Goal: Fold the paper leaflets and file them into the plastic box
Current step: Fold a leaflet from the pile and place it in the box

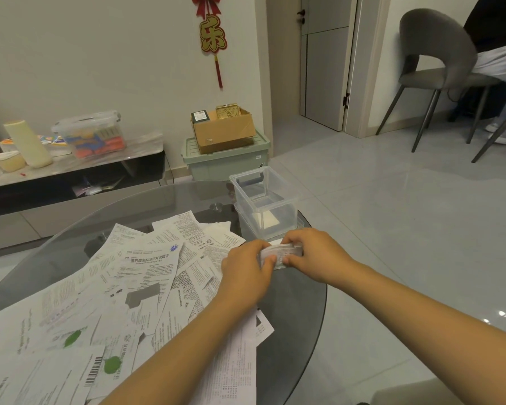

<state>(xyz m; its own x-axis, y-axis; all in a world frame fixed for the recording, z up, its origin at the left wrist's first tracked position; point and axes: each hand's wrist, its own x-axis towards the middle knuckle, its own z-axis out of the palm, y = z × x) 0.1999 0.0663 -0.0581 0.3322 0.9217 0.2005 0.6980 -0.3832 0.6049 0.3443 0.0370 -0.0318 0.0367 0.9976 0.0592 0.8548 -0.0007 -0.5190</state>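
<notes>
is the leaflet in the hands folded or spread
Folded: the leaflet is a small thick bundle pinched between the left hand and right hand.

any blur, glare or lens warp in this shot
Head view: the folded leaflet is motion-blurred between the left hand and right hand; ceiling lights glint on the floor tiles; the glass table mirrors the room; the wide lens bends the door frame.

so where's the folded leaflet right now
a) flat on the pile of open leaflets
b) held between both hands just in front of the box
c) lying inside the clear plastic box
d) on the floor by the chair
b: the left hand and right hand both pinch the small folded leaflet above the glass table, just short of the clear plastic box, beside the pile of open leaflets.
</notes>
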